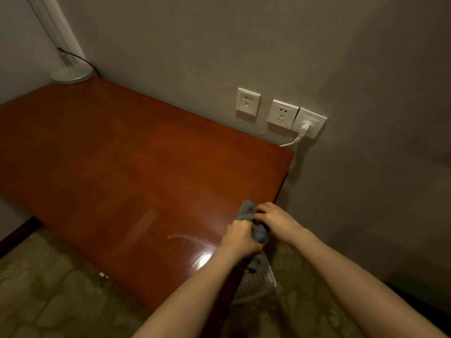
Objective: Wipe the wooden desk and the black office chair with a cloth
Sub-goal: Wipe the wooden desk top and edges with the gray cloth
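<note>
Dim, soft wide-angle view; bright glare on desk [122,147] edge.

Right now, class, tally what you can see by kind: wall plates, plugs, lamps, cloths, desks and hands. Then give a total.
Wall plates: 3, the data socket, the free power socket, the power socket in use
Plug: 1
Lamp: 1
Cloth: 1
Desk: 1
Hands: 2, left hand, right hand, both gripping the Cloth
Total: 9

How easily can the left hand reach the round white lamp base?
Probably not yet. The left hand grips the grey cloth at the wooden desk's near corner; the round white lamp base stands at its far corner, nothing between.
</note>
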### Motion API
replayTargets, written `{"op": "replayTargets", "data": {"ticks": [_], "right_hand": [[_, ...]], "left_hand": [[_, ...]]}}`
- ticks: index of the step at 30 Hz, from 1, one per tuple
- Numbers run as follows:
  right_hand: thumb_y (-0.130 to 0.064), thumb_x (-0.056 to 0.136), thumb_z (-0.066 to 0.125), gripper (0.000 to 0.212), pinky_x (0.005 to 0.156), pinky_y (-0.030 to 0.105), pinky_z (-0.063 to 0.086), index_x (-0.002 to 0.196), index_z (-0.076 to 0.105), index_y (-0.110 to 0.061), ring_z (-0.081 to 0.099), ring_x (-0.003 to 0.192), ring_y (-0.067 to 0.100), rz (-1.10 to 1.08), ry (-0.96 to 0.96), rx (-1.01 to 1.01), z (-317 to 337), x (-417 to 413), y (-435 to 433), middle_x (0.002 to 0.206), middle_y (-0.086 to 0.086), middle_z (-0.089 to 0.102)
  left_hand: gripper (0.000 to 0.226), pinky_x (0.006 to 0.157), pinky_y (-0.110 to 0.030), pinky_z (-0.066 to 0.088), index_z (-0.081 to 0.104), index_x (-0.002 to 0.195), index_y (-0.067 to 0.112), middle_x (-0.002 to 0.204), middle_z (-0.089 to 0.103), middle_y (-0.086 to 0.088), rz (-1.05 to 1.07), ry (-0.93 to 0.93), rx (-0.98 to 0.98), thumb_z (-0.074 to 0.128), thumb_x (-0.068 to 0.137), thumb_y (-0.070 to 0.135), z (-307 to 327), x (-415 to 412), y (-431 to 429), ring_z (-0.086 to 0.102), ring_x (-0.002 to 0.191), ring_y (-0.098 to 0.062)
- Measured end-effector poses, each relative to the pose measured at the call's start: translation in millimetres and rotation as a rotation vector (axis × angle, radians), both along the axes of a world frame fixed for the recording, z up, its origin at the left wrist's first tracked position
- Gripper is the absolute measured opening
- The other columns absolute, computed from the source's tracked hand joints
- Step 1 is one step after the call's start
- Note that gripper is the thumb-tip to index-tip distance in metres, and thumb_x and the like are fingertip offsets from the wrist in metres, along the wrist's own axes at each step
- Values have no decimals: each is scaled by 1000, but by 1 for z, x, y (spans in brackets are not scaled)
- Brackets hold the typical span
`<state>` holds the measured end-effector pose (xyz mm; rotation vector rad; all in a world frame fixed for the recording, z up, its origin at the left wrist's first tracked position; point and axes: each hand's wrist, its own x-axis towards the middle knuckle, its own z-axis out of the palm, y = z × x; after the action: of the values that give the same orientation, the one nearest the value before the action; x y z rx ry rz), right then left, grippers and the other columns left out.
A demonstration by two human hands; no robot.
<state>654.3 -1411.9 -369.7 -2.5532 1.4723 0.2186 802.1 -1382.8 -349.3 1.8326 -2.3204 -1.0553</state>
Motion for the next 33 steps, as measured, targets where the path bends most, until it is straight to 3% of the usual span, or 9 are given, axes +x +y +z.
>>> {"op": "replayTargets", "data": {"ticks": [4, 6, 15, 23, 27, 30, 33], "right_hand": [[-15, 95, 46, 37, 98, 33, 34, 132, 48, -20, 40, 121, 26, 18, 150, 161, -9, -38, 39, 136, 9, 42], [-14, 93, 49, 39, 99, 31, 34, 132, 47, -21, 39, 121, 24, -55, 101, 181, -13, -48, 55, 136, 6, 41], [-9, 85, 62, 49, 98, 32, 37, 130, 46, -19, 37, 121, 25, -319, -74, -58, 23, -47, 15, 135, 6, 40], [-2, 82, 61, 45, 96, 35, 38, 124, 49, -13, 38, 117, 28, -430, -194, -213, 36, -31, -26, 132, 8, 40], [5, 82, 54, 42, 96, 34, 35, 122, 50, -10, 37, 117, 28, -438, -227, -22, 17, -8, -31, 131, 9, 40], [7, 81, 52, 41, 97, 32, 32, 118, 53, -10, 37, 119, 27, -473, -265, -24, -4, 0, -14, 132, 8, 42], [7, 82, 53, 40, 96, 33, 36, 116, 54, -11, 37, 118, 25, -516, -281, 11, -12, -11, 3, 131, 6, 43]], "left_hand": [[41, 80, -35, 48, 69, 100, 8, 106, 67, -16, -102, 43, 139, 72, 73, 38, -6, -34, 18, 61, 103, -31], [39, 79, -34, 48, 68, 98, 9, 106, 67, -15, -135, 25, 172, 72, 74, 38, -6, -42, 22, 61, 102, -29], [46, 86, -34, 48, 63, 121, 21, 116, 65, -9, -257, -17, -116, 69, 77, 32, 45, -31, -44, 60, 108, -27], [43, 90, -35, 46, 56, 126, 17, 127, 52, -11, -310, -78, -337, 63, 84, 22, 62, -20, -81, 54, 113, -30], [37, 81, -35, 48, 61, 118, 13, 115, 62, -13, -322, -182, -199, 64, 83, 25, 46, -6, -85, 59, 103, -30], [44, 83, -34, 48, 61, 120, 15, 115, 64, -9, -326, -179, -62, 68, 78, 28, 23, 0, -76, 60, 104, -26], [48, 73, -31, 47, 62, 122, 19, 108, 66, -9, -363, -134, -11, 70, 76, 29, 19, -10, -69, 61, 100, -26]]}}
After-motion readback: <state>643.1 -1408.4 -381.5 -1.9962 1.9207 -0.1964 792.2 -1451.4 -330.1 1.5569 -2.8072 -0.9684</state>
